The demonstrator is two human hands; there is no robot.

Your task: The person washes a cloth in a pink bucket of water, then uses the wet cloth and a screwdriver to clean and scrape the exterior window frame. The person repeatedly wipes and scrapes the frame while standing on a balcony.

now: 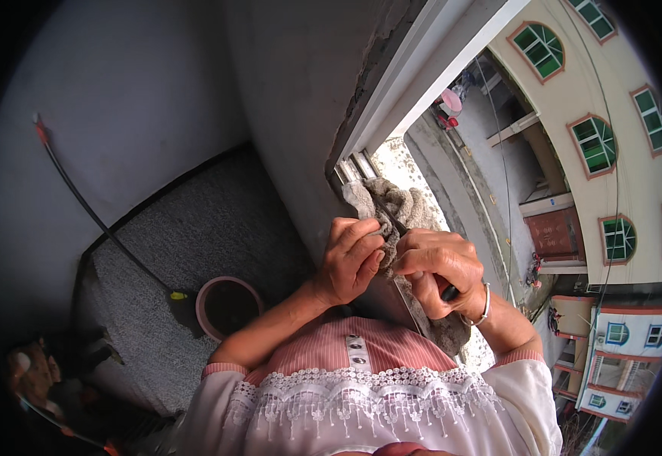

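A soiled grey-beige towel-like cloth (pixel 413 202) lies bunched over the metal window track (pixel 359 166), near the corner of the frame. My left hand (pixel 349 263) pinches a fold of it from the room side. In my right hand (pixel 440 265) is a slim tool with a black handle (pixel 450 293), probably a screwdriver. Its dark shaft (pixel 389 214) points away from me and presses into the cloth along the track; the tip is hidden in the folds. More grey cloth (pixel 448 335) lies on the sill below my right wrist.
The white window frame (pixel 416 94) rises ahead, beside a rough broken wall edge (pixel 359 85). To the left, a pink-rimmed bucket (pixel 201 310) stands on the grey floor (pixel 137 319), near a black cable (pixel 86 202). Outside the speckled ledge (pixel 392 157) is a drop to the street (pixel 450 182).
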